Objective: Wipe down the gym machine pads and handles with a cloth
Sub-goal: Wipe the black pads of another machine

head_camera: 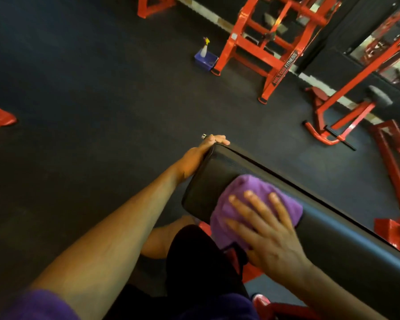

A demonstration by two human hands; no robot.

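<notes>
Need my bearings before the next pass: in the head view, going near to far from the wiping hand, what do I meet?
right hand pressing flat on the purple cloth → left hand gripping the far end of the black pad → floor → blue bin holding the spray bottle

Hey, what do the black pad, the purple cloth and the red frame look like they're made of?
Black pad: probably vinyl or leatherette over padding, smooth with dull sheen and a piped edge seam. Purple cloth: soft, fuzzy nap, likely microfibre. Red frame: square tubing, glossy paint, probably steel.
</notes>
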